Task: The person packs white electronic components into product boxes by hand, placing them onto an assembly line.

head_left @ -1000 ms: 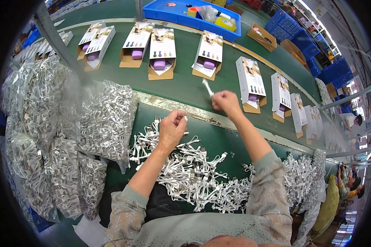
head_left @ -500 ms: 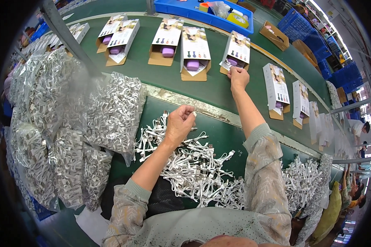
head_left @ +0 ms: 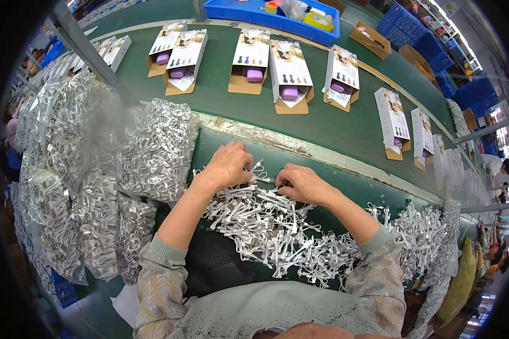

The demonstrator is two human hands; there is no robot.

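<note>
A heap of short white USB charging cables (head_left: 266, 226) lies on the green bench in front of me. My left hand (head_left: 230, 165) is at the heap's far left edge, fingers closed on a charging cable (head_left: 261, 174) whose ends stick out toward the right. Just across from it, my right hand (head_left: 304, 183) has its fingers curled in at the far edge of the heap. What its fingertips hold is partly hidden by the hand. On the belt beyond, an open white box (head_left: 341, 65) shows a purple case (head_left: 338, 87) and a white paper in its mouth.
Clear bags packed with cables (head_left: 158, 150) are piled at left. More open boxes (head_left: 291, 68) with purple cases stand along the green belt (head_left: 226, 104). A worn metal rail (head_left: 322, 155) divides bench from belt. Behind are a blue tray (head_left: 237, 12) and a metal post (head_left: 90, 53).
My right hand has come back from the box on the belt to the cable heap. My left hand has moved slightly left and down onto the cables. The boxes appear shifted right in view.
</note>
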